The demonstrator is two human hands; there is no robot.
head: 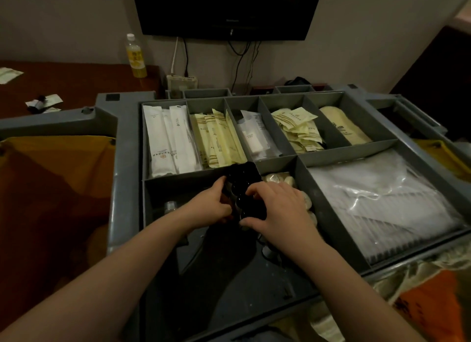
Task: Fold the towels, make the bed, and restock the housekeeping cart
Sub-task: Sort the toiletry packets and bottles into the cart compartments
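Gripped bottles (pixel 242 189) with left hand (pixel 212 205) and right hand (pixel 279 210), fingers curled round either side to keep the bunch together, low over front-left compartment of cart (pixel 127 148), likely for restocking

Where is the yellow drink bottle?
Head view, upper left: the yellow drink bottle stands on the brown desk, below-left of the wall TV.

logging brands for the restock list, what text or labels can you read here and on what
No text reads clearly.
tv: small logo on lower bezel, too blurred.
bottle: yellow label print, too blurred.
white sachets: orange mark and print, too small.
cream packets: brown print, too small.
black pack: no print shows.
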